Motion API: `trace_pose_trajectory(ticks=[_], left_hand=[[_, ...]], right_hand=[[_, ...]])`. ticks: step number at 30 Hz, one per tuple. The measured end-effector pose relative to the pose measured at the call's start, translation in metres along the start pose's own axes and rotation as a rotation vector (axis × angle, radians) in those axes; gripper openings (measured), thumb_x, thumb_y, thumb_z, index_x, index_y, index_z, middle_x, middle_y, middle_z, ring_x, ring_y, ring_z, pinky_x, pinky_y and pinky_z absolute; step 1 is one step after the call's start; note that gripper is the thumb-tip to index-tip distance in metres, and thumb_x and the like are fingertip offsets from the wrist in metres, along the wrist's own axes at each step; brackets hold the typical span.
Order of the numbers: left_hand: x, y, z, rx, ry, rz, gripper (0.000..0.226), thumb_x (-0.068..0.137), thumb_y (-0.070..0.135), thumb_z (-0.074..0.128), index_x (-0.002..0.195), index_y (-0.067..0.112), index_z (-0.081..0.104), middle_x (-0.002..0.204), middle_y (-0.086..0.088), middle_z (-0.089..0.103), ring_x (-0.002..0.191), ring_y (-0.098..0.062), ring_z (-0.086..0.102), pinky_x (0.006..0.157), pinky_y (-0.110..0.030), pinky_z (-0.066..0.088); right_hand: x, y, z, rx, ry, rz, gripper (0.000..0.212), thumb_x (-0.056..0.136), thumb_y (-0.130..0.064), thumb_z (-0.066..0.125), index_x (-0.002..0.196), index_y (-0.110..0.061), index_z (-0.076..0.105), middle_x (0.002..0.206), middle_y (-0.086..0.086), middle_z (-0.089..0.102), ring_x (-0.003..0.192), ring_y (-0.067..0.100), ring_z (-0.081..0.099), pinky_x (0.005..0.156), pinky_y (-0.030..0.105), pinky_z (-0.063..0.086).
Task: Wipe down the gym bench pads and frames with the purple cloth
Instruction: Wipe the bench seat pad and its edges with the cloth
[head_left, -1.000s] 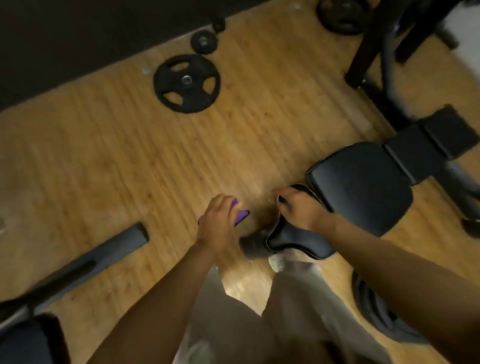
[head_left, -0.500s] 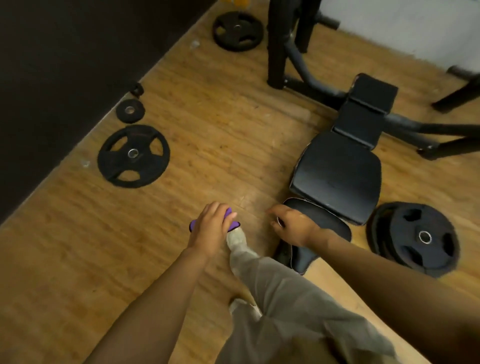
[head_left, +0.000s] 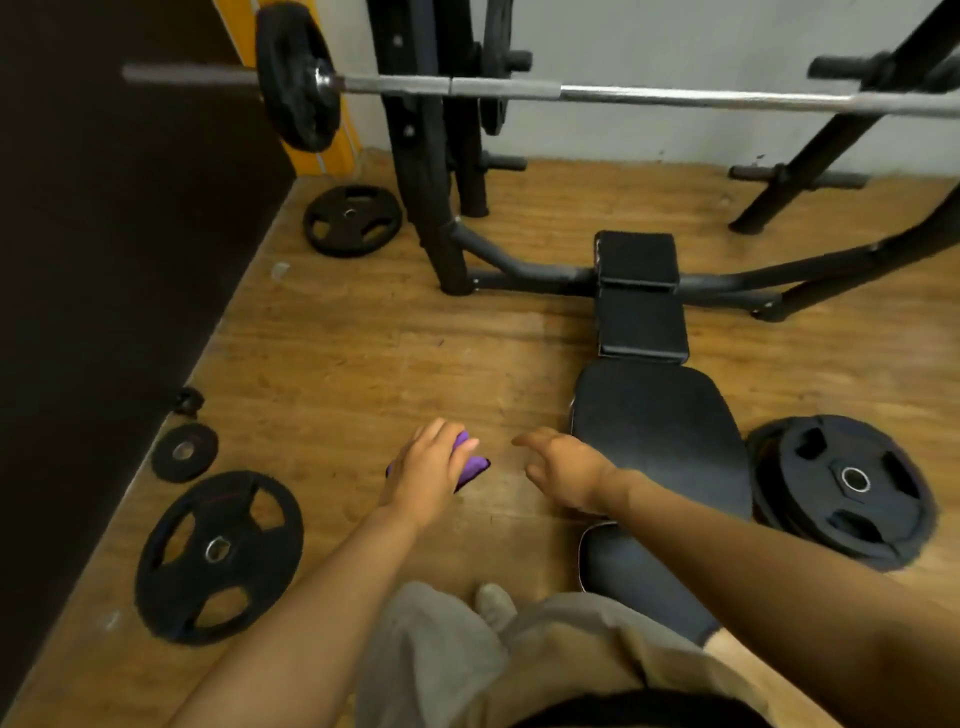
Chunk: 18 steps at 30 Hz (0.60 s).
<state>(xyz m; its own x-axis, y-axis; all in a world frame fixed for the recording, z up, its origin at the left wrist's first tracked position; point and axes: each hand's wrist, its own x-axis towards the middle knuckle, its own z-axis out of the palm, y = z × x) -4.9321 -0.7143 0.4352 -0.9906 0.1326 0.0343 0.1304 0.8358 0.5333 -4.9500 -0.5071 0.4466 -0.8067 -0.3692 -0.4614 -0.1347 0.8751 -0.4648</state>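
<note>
My left hand (head_left: 428, 470) is closed around the folded purple cloth (head_left: 471, 465), held above the wooden floor left of the bench. My right hand (head_left: 563, 470) hovers open, fingers spread, just left of the large black seat pad (head_left: 660, 431), touching nothing. The bench runs away from me: a small near pad (head_left: 631, 577) under my right forearm, the large pad, then two narrow black pads (head_left: 641, 325), (head_left: 636, 257). Its dark metal frame (head_left: 524, 273) spreads left and right at the far end.
A loaded barbell (head_left: 623, 96) rests across the black rack uprights (head_left: 426, 171) at the back. Weight plates lie on the floor: a large one (head_left: 218, 556) and a small one (head_left: 184, 452) at left, another (head_left: 353, 221) by the rack, a stack (head_left: 844, 488) right of the bench.
My right hand has lifted off the near bench pad and opened. The view has tilted up, bringing the rack and barbell into sight. My left hand still holds the cloth.
</note>
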Motion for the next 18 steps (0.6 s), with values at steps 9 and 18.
trace_pose_trajectory(ticks=[9, 18], left_hand=[[0.157, 0.006, -0.002, -0.117, -0.232, 0.180, 0.022, 0.097, 0.027, 0.054, 0.100, 0.008, 0.064, 0.100, -0.006, 0.059, 0.094, -0.025, 0.057, 0.085, -0.033, 0.044], [0.324, -0.005, -0.001, -0.130, -0.441, 0.386, 0.027, 0.099, 0.030, 0.049, 0.105, 0.008, 0.063, 0.105, -0.007, 0.059, 0.094, -0.022, 0.055, 0.076, -0.022, 0.034]], right_hand=[[0.065, 0.027, -0.054, 0.153, 0.157, 0.278, 0.047, 0.096, -0.025, 0.047, 0.142, -0.020, 0.038, 0.147, 0.003, 0.038, 0.131, 0.024, 0.042, 0.107, 0.036, 0.036], [0.140, 0.025, -0.099, 0.361, 0.393, 0.589, 0.044, 0.096, -0.023, 0.047, 0.140, -0.017, 0.042, 0.144, 0.004, 0.043, 0.131, 0.021, 0.041, 0.108, 0.030, 0.031]])
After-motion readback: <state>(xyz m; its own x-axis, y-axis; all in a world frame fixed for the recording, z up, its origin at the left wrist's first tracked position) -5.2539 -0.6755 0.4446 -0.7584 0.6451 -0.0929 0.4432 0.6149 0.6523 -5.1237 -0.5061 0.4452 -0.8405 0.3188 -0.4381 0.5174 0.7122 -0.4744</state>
